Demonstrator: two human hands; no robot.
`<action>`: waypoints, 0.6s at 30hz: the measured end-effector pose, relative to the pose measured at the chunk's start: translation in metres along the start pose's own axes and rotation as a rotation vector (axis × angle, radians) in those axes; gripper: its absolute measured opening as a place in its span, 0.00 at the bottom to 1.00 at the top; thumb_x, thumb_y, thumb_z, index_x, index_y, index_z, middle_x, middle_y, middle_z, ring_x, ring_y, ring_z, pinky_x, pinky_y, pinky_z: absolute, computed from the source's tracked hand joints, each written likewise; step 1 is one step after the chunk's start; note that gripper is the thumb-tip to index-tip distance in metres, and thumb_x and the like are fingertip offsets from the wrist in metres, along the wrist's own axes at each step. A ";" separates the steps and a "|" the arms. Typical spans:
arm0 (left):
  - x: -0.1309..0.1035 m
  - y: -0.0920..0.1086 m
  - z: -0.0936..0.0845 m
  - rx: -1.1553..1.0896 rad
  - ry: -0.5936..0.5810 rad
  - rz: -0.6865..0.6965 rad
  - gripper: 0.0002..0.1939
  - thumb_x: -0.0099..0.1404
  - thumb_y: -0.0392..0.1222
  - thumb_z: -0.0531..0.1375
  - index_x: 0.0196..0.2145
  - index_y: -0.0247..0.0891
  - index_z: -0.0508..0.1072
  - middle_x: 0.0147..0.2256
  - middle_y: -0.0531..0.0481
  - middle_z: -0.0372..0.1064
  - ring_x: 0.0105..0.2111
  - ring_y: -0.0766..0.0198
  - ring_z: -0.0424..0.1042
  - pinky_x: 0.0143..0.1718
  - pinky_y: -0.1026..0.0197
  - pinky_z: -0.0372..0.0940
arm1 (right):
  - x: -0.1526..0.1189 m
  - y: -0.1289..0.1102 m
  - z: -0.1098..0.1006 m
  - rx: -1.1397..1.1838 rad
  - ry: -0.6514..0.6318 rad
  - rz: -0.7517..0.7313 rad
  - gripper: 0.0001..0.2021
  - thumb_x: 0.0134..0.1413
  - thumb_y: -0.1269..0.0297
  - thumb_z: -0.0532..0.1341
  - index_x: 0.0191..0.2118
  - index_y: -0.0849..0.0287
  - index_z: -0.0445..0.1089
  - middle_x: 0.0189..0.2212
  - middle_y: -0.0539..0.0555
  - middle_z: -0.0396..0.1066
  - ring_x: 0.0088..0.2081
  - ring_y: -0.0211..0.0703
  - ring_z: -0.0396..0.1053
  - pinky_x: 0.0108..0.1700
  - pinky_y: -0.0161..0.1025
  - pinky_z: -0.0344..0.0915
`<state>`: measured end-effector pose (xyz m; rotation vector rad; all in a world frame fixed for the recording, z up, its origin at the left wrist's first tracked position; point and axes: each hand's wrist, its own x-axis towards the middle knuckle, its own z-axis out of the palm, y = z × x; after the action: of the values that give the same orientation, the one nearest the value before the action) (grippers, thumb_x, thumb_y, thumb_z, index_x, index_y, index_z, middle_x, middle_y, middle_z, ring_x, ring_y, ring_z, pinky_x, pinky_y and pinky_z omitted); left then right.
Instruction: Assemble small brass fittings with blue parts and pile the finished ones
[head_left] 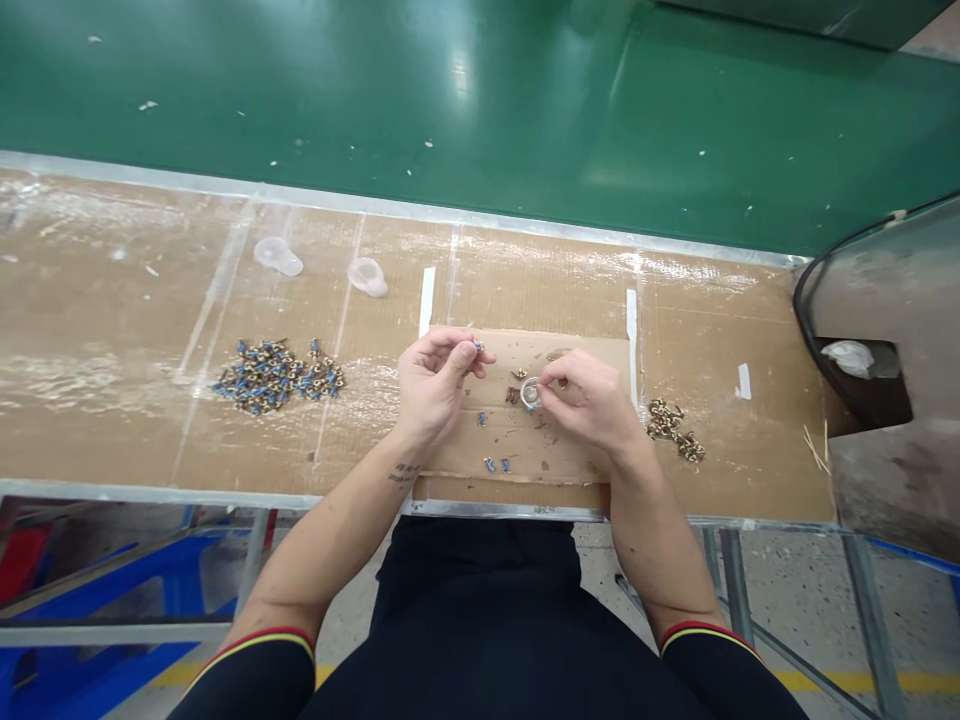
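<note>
My left hand (439, 385) pinches a small blue-and-brass part (478, 346) between thumb and fingertips, above the left side of a cardboard sheet (559, 465). To its right, my right hand (589, 400) has its thumb and fingers closed at the rim of a small clear round dish (531, 394); whether they hold anything there is too small to tell. Reddish-brown pieces (513, 395) lie just left of the dish, with a small brass part (519, 373) above them. Nearer me on the sheet are a few blue parts (490, 464).
A pile of blue-and-brass parts (274, 377) lies at left, brass parts (675, 430) at right. Two clear plastic cups (277, 256) stand at the back left. Thin sticks (816, 450) lie near a metal housing (892, 490). A green surface (480, 110) runs behind the table.
</note>
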<state>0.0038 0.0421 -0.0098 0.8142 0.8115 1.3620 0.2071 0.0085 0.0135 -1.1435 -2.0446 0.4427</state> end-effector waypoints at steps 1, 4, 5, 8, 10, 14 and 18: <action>0.000 0.000 0.001 -0.018 0.010 -0.007 0.21 0.53 0.55 0.77 0.33 0.38 0.78 0.28 0.54 0.76 0.28 0.67 0.79 0.27 0.66 0.71 | 0.000 0.000 0.000 0.002 -0.008 -0.008 0.06 0.60 0.72 0.63 0.33 0.55 0.69 0.28 0.51 0.77 0.31 0.40 0.73 0.35 0.39 0.69; 0.000 0.001 0.004 -0.066 0.063 -0.025 0.21 0.52 0.57 0.76 0.32 0.38 0.79 0.26 0.54 0.75 0.26 0.68 0.78 0.26 0.68 0.70 | 0.000 -0.001 0.000 0.032 -0.055 -0.047 0.07 0.60 0.73 0.62 0.32 0.55 0.69 0.27 0.50 0.77 0.30 0.39 0.73 0.36 0.39 0.69; 0.001 0.001 0.005 -0.077 0.080 -0.029 0.22 0.52 0.57 0.76 0.32 0.37 0.79 0.25 0.54 0.74 0.25 0.69 0.77 0.26 0.69 0.71 | 0.000 -0.001 0.000 0.036 -0.056 -0.049 0.07 0.60 0.73 0.62 0.32 0.55 0.69 0.27 0.50 0.77 0.30 0.39 0.72 0.35 0.39 0.69; 0.002 0.003 0.006 -0.105 0.108 -0.046 0.24 0.50 0.59 0.76 0.30 0.37 0.76 0.23 0.56 0.72 0.24 0.70 0.75 0.26 0.69 0.71 | 0.000 -0.001 -0.001 0.017 -0.029 -0.013 0.07 0.61 0.72 0.62 0.32 0.55 0.69 0.27 0.50 0.77 0.30 0.40 0.73 0.34 0.40 0.68; 0.002 0.004 0.006 -0.122 0.102 -0.072 0.24 0.52 0.60 0.75 0.30 0.38 0.73 0.23 0.57 0.70 0.23 0.71 0.75 0.25 0.69 0.71 | 0.000 0.000 -0.001 0.008 -0.024 0.009 0.07 0.62 0.71 0.61 0.32 0.55 0.69 0.28 0.51 0.77 0.31 0.41 0.73 0.35 0.40 0.68; -0.001 0.008 0.008 -0.142 0.035 -0.125 0.24 0.54 0.59 0.75 0.31 0.39 0.71 0.24 0.58 0.72 0.24 0.71 0.76 0.25 0.71 0.71 | 0.000 0.000 0.000 0.017 -0.051 -0.021 0.07 0.64 0.69 0.61 0.33 0.55 0.70 0.28 0.50 0.78 0.30 0.40 0.73 0.35 0.41 0.69; -0.003 0.008 0.009 -0.119 -0.024 -0.133 0.22 0.54 0.56 0.76 0.32 0.38 0.73 0.24 0.58 0.72 0.22 0.72 0.75 0.24 0.71 0.70 | 0.000 0.001 -0.001 0.009 -0.026 -0.057 0.07 0.64 0.71 0.62 0.34 0.54 0.71 0.29 0.49 0.79 0.31 0.39 0.74 0.35 0.40 0.69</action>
<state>0.0076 0.0391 0.0013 0.6707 0.7453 1.2676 0.2082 0.0091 0.0139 -1.0763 -2.0896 0.4402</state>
